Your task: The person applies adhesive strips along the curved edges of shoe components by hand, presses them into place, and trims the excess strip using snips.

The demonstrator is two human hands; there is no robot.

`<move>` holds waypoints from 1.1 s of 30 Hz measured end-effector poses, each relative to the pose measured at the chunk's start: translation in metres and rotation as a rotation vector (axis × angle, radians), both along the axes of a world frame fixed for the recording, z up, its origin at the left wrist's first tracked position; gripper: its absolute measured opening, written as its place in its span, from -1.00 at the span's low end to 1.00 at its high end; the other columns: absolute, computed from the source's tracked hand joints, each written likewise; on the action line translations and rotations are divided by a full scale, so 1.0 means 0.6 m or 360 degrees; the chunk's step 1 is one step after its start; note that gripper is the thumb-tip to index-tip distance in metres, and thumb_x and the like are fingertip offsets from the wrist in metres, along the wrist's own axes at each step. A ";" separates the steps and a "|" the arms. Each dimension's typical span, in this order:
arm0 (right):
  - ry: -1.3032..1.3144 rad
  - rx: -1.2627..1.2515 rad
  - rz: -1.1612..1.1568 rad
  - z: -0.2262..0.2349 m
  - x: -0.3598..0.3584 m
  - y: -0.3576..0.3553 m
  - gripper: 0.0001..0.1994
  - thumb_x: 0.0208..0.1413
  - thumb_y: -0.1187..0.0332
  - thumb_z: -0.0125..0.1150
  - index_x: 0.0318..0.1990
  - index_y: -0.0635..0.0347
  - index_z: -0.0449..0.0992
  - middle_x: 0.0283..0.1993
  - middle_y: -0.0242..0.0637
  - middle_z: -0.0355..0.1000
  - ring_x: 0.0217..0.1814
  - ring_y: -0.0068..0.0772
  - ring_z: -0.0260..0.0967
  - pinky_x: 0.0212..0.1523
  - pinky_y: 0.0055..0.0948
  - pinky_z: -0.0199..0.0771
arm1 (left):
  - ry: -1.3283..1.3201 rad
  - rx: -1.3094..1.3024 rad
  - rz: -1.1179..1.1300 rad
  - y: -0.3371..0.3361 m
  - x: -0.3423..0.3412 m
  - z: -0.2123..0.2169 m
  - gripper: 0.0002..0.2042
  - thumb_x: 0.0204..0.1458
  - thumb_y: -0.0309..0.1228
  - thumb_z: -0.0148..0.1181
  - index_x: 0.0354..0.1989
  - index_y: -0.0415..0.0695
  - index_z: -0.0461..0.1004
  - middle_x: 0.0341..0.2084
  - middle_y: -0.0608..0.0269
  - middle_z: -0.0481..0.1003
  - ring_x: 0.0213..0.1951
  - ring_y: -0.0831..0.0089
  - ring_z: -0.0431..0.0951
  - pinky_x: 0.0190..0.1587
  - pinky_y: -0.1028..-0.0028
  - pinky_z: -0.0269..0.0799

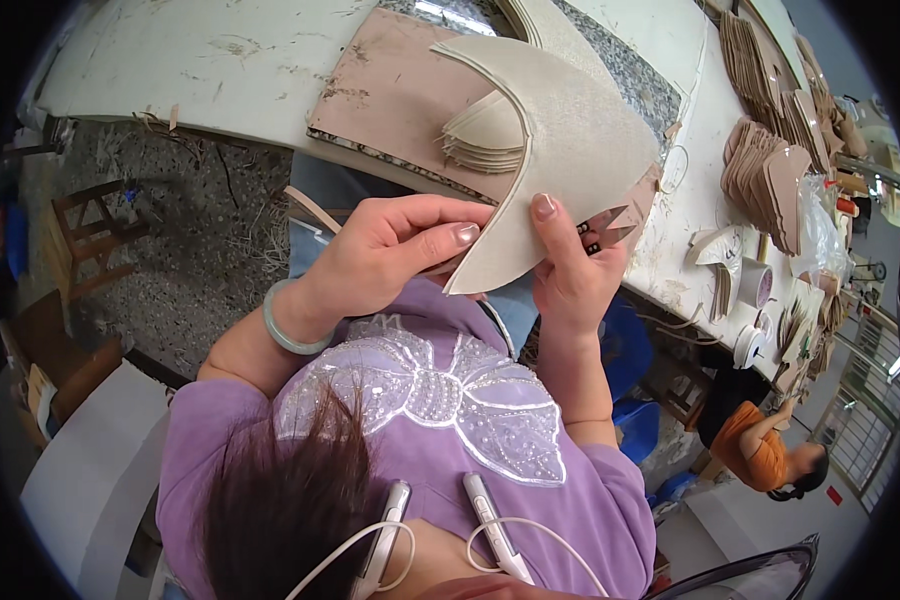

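So there's this big beige curved leather piece [560, 150], held up over the workbench edge. Left hand [390, 255] pinches its lower edge, thumb on top. Right hand [570, 270] grips the other side, also clutching small thread snips [605, 228]. A stack of similar cut pieces [485, 135] sits on the pinkish board [390, 90] behind.
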State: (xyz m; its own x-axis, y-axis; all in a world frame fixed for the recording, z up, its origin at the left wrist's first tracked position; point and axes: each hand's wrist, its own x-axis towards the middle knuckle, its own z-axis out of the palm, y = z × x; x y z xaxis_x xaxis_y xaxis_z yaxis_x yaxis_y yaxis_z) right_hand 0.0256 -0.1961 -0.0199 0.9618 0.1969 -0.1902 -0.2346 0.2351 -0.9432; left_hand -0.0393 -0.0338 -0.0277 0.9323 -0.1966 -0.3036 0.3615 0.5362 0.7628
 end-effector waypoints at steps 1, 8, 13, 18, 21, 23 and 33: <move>-0.0020 -0.0010 0.0006 0.001 0.002 -0.001 -0.81 -0.01 0.45 0.26 -0.26 0.31 0.41 -0.38 -0.38 0.41 -0.46 -0.69 0.30 -0.54 -0.71 0.28 | -0.0001 0.0000 0.0001 0.000 0.000 0.002 -0.73 0.14 -0.52 -0.06 -0.01 -0.38 0.34 -0.25 0.16 0.49 -0.25 0.54 0.50 -0.20 0.59 0.45; -0.0072 -0.0103 0.0022 -0.002 0.003 -0.008 -0.80 -0.04 0.45 0.29 -0.29 0.33 0.42 -0.41 -0.36 0.42 -0.52 -0.71 0.28 -0.58 -0.72 0.24 | -0.0054 0.0047 -0.0012 0.002 -0.001 0.005 -0.73 0.15 -0.50 -0.06 -0.02 -0.38 0.35 -0.25 0.14 0.49 -0.24 0.51 0.51 -0.18 0.57 0.47; -0.0252 -0.0160 -0.0007 -0.009 0.005 -0.007 -0.80 -0.06 0.44 0.31 -0.33 0.36 0.44 -0.45 -0.39 0.42 -0.53 -0.75 0.26 -0.55 -0.75 0.19 | -0.0087 0.0096 -0.0008 0.002 -0.002 0.005 -0.74 0.15 -0.50 -0.05 -0.03 -0.37 0.36 -0.25 0.14 0.49 -0.24 0.52 0.51 -0.17 0.57 0.47; -0.0404 -0.0229 -0.0019 -0.013 0.004 -0.008 -0.83 -0.05 0.45 0.30 -0.35 0.35 0.46 -0.46 -0.42 0.42 -0.51 -0.76 0.26 -0.52 -0.77 0.18 | 0.0063 -0.0049 -0.0003 0.002 0.000 0.012 -0.74 0.12 -0.53 -0.01 -0.04 -0.37 0.36 -0.25 0.15 0.50 -0.23 0.54 0.51 -0.17 0.58 0.46; -0.0444 -0.0211 -0.0015 -0.015 0.002 -0.006 -0.81 -0.05 0.45 0.30 -0.32 0.35 0.45 -0.45 -0.43 0.43 -0.48 -0.74 0.27 -0.51 -0.77 0.19 | -0.0157 0.0282 0.0109 -0.008 -0.005 -0.009 -0.73 0.08 -0.55 0.04 -0.04 -0.36 0.37 -0.25 0.17 0.50 -0.22 0.56 0.50 -0.16 0.61 0.44; -0.0461 -0.0178 -0.0022 -0.017 0.000 -0.014 -0.78 -0.07 0.45 0.32 -0.29 0.35 0.45 -0.43 -0.42 0.43 -0.46 -0.73 0.28 -0.49 -0.77 0.20 | -0.0161 0.0293 0.0170 -0.013 -0.004 -0.015 -0.73 0.06 -0.55 0.06 -0.05 -0.36 0.37 -0.26 0.18 0.50 -0.21 0.57 0.49 -0.16 0.62 0.44; 0.0333 0.0229 0.0186 -0.002 0.011 -0.030 -0.73 -0.05 0.48 0.23 -0.18 0.38 0.39 -0.33 -0.25 0.42 -0.47 -0.62 0.34 -0.62 -0.72 0.23 | 0.0045 -0.0009 -0.0008 -0.007 0.005 0.000 -0.76 0.09 -0.54 0.02 -0.07 -0.34 0.40 -0.32 0.21 0.50 -0.37 0.60 0.49 -0.30 0.63 0.44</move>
State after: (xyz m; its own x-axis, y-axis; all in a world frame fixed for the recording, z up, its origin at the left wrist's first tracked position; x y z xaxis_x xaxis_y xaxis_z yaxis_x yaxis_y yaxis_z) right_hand 0.0324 -0.2143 -0.0212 0.8738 0.3435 -0.3443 -0.4542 0.3232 -0.8302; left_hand -0.0360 -0.0381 -0.0276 0.9223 -0.2031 -0.3289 0.3857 0.5383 0.7493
